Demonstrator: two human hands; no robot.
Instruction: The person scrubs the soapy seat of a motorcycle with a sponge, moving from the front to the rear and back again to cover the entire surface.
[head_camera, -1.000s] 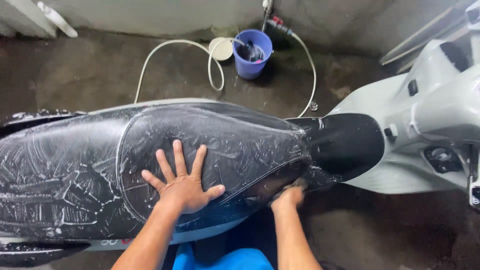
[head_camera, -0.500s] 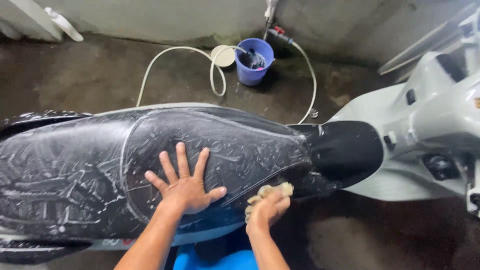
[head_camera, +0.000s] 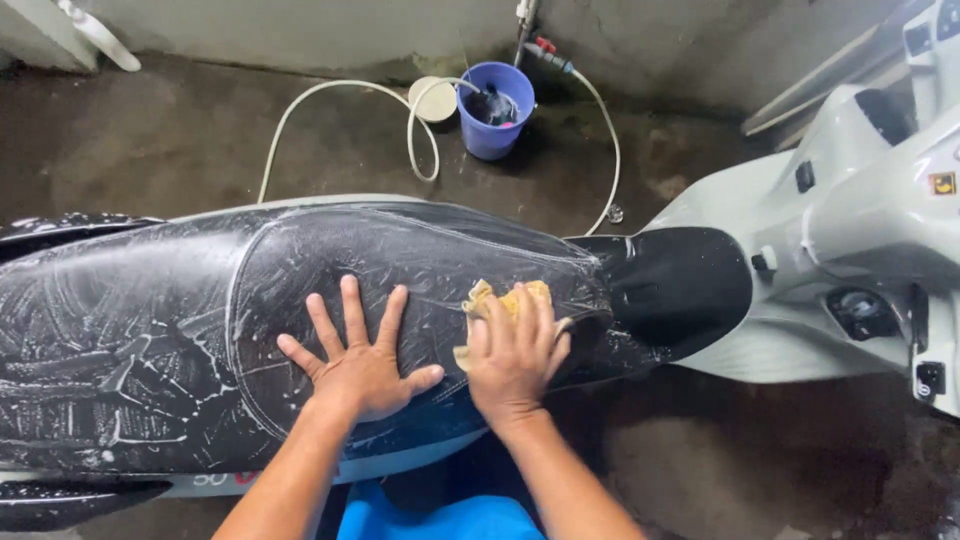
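Observation:
A black scooter seat, streaked with soap suds, stretches across the view. My left hand lies flat on its near side, fingers spread, holding nothing. My right hand presses a yellow sponge onto the seat just right of the left hand; the sponge shows past my fingertips. The front tip of the seat is dark and mostly free of suds.
The scooter's pale grey body fills the right side. A blue bucket stands by the back wall beside a white hose looped on the wet concrete floor. Blue clothing shows at the bottom edge.
My right hand has come up from the seat's lower side edge onto the top of the seat with the sponge. The left hand has stayed flat in place.

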